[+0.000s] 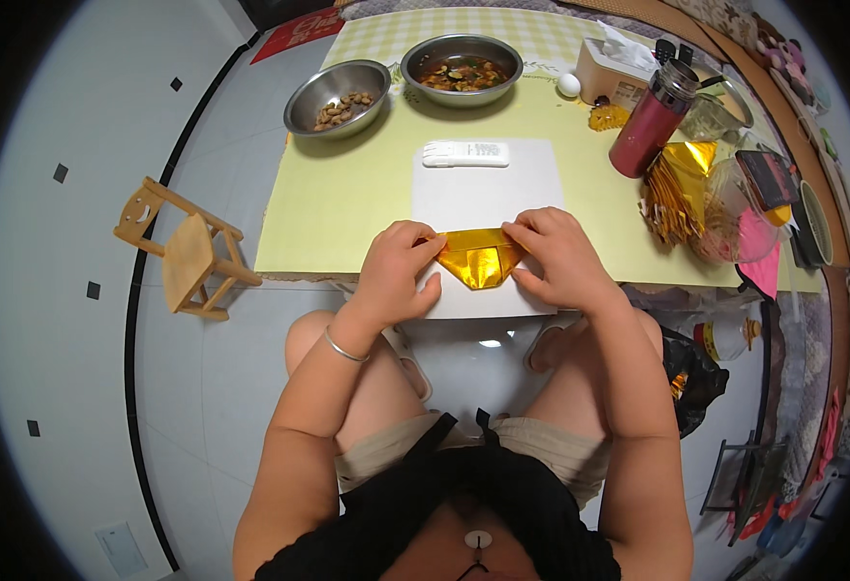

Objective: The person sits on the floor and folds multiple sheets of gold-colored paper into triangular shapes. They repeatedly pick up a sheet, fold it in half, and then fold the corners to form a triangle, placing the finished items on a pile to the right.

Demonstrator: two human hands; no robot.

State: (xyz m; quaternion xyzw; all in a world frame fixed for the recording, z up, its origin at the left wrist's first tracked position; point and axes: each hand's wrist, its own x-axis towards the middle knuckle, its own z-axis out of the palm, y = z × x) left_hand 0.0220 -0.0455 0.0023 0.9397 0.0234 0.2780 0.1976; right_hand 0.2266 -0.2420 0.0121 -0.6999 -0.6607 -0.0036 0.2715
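Note:
A sheet of shiny gold foil paper [483, 266], folded into a shape with a straight far edge and a narrower near end, lies on a white sheet [488, 198] close to the table's front edge. My left hand [401, 271] pinches its left corner between bent fingers. On the opposite corner, my right hand [560, 257] has its fingertips pressed down, with the thumb beside the near slanted side. Beyond the foil, a white flat plastic device [465, 154] rests on the same sheet. The undersides of both corners are hidden.
Two metal bowls stand at the back: one with peanuts [299, 111], one with food in liquid [415, 82]. At right are a red flask [649, 126], stacked gold foil [677, 189], a clear plastic bowl [720, 232] and a tissue box [609, 77]. A small wooden chair [190, 254] stands left.

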